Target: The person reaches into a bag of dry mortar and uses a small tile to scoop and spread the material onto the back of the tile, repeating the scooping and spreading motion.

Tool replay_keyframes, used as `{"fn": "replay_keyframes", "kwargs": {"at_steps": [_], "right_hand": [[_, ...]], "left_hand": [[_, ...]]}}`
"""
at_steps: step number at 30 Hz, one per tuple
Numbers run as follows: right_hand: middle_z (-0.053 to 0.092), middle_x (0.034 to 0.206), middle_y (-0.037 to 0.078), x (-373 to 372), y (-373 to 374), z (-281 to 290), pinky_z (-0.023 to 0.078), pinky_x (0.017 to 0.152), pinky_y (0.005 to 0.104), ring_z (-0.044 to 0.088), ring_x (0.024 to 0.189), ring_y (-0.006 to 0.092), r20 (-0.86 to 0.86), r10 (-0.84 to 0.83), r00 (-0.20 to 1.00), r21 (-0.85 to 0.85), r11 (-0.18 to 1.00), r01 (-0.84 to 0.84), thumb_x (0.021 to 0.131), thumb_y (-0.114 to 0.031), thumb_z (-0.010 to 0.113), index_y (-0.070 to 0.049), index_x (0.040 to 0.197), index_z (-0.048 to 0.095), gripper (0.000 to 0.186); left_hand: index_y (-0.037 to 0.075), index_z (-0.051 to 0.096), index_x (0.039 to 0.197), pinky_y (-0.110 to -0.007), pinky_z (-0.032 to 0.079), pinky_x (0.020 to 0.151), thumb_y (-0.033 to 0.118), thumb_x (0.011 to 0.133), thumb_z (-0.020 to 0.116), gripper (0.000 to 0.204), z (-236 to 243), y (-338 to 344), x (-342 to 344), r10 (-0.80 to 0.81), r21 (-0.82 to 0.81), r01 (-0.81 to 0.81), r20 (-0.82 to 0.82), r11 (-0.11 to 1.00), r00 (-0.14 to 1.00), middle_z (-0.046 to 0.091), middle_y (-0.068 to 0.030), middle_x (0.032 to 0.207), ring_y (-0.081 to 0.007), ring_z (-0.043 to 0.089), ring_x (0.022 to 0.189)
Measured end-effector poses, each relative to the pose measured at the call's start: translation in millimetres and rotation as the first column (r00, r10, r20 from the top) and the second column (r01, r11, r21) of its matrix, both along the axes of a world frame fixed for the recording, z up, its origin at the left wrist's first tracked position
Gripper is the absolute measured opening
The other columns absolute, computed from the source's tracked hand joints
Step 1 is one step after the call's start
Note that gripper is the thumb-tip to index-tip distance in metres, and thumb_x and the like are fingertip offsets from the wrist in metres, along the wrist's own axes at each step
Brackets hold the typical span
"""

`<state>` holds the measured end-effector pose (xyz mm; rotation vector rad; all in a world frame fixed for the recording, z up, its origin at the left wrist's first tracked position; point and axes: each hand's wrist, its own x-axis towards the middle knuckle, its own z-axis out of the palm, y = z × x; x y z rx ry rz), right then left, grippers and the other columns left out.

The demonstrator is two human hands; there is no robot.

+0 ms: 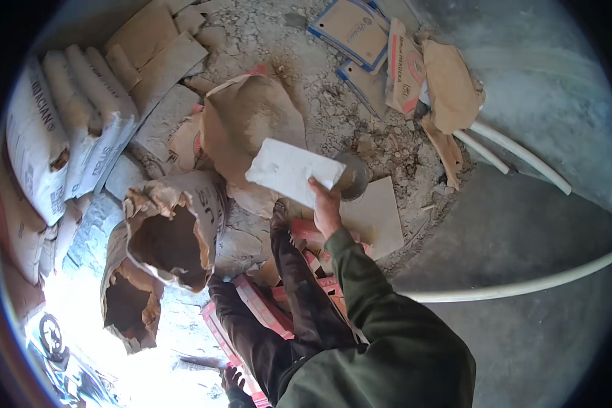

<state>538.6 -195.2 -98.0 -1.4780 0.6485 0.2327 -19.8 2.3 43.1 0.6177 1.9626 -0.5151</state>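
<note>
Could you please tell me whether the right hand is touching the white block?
Touching: in the head view, the right hand grips the white block by its edge.

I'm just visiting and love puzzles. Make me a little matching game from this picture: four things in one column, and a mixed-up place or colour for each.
Things:
1. Slab
2. Right sleeve
3. Pipes
4. Stacked sacks

Places or colours:
A. Toward the right side of the picture
B. At the upper left of the picture
C. In the right hand
D. Dark green

Right pairs: 1-C, 2-D, 3-A, 4-B
</note>
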Motion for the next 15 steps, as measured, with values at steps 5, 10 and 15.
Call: {"fn": "replay_keyframes", "kwargs": {"at_steps": [5, 10, 15], "right_hand": [[0.06, 0.108, 0.011, -40.2, 45.0, 83.0, 0.048, 0.087, 0.0322, 0.059, 0.099, 0.0194, -0.059, 0.143, 0.988, 0.232, 0.965, -0.125, 0.081, -0.004, 0.062, 0.005, 0.112, 0.053, 0.034], [0.063, 0.097, 0.007, -68.2, 102.4, 146.4, 0.046, 0.077, 0.0281, 0.058, 0.088, 0.0138, -0.054, 0.487, 0.872, 0.207, 0.86, -0.467, 0.079, -0.018, 0.067, 0.005, 0.105, 0.059, 0.036], [0.064, 0.094, 0.006, -108.3, 171.4, 178.3, 0.046, 0.077, 0.0287, 0.058, 0.085, 0.013, -0.069, 0.782, 0.62, 0.218, 0.618, -0.755, 0.079, -0.018, 0.065, 0.001, 0.102, 0.061, 0.03]], "left_hand": [[0.016, 0.051, 0.119, -0.039, 0.04, 0.075, 0.048, 0.082, 0.054, 0.05, -17.9, 8.3, -23.6, 0.017, 0.024, -0.019, 0.08, 1.0, 0.997, 0.059, -0.0035, 0.11, -0.0181, 0.054, 0.09], [0.014, 0.053, 0.119, -0.039, 0.044, 0.068, 0.05, 0.083, 0.055, 0.051, -18.1, -5.2, -63.2, 0.144, 0.047, -0.15, 0.12, 0.988, 0.982, 0.061, -0.0042, 0.107, -0.0186, 0.056, 0.086], [0.014, 0.055, 0.114, -0.038, 0.045, 0.064, 0.048, 0.083, 0.057, 0.047, -21.9, -24.6, -92.4, 0.289, 0.055, -0.296, 0.102, 0.954, 0.952, 0.062, -0.0031, 0.103, -0.0163, 0.057, 0.082]]}}
